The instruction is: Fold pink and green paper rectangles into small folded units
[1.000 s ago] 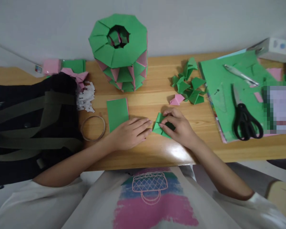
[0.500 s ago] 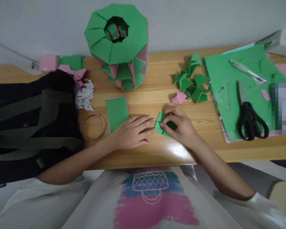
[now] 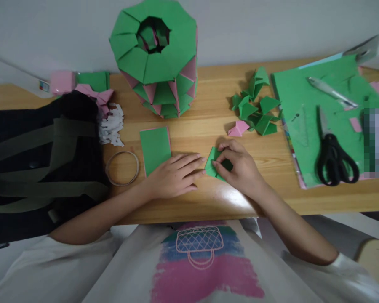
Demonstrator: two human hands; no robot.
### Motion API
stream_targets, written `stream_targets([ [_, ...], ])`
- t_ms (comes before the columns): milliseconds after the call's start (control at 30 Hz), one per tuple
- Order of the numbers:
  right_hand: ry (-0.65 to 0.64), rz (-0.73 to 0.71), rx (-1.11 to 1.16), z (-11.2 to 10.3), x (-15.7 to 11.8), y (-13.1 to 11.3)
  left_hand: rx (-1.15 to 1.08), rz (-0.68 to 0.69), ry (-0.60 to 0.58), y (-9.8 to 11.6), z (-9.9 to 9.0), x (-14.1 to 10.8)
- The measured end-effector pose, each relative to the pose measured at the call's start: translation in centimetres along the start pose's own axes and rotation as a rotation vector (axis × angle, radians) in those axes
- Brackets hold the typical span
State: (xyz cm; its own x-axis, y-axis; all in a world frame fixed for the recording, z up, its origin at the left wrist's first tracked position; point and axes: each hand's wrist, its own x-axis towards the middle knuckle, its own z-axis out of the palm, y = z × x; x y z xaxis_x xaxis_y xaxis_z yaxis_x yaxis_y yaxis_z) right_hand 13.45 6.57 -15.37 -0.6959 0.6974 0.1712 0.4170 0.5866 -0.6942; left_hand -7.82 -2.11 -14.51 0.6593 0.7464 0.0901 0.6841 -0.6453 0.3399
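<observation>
Green paper, crisply creased and matte, was pinched between the thumb and fingertips of the right hand (image 3: pixel 240 166). That folded green paper piece (image 3: pixel 210 167) lay low on the pale wooden surface (image 3: pixel 208 99), in front of the person, so I'd guess the wood was backing it up while the grip pressed on the fold. Part of it was hidden under the fingers, so I couldn't tell its full shape.

The left hand (image 3: pixel 173 179) was palm down with its fingers loosely spread, nothing pinched. Its fingertips were right by the folded piece's edge, maybe steadying it, though I couldn't tell if they touched. The same hand covered a lower corner of a flat green paper rectangle with a pink edge (image 3: pixel 156 147), which probably helped it lie still.

Beyond the right hand sat a loose heap of small, pointy green folded pieces (image 3: pixel 246 110) plus one angular pink folded piece (image 3: pixel 238 128), seemingly kept within reach. A tall, ribbed green-and-pink paper tower (image 3: pixel 178 54) stood at the back, hollow in the middle with zigzag sides. The black-handled metal scissors (image 3: pixel 331 155) rested on big smooth green sheets (image 3: pixel 286 90), likely parked off to the right to leave elbow room.
</observation>
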Motion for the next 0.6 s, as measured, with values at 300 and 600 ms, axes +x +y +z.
stream_targets([
  [300,0.000,0.003,-0.015,0.02,0.00,-0.06,0.078,0.026,0.006,-0.01,-0.02,0.03],
  [600,-0.020,0.016,-0.032,0.02,0.14,-0.19,0.046,0.029,0.015,-0.04,-0.13,0.00],
])
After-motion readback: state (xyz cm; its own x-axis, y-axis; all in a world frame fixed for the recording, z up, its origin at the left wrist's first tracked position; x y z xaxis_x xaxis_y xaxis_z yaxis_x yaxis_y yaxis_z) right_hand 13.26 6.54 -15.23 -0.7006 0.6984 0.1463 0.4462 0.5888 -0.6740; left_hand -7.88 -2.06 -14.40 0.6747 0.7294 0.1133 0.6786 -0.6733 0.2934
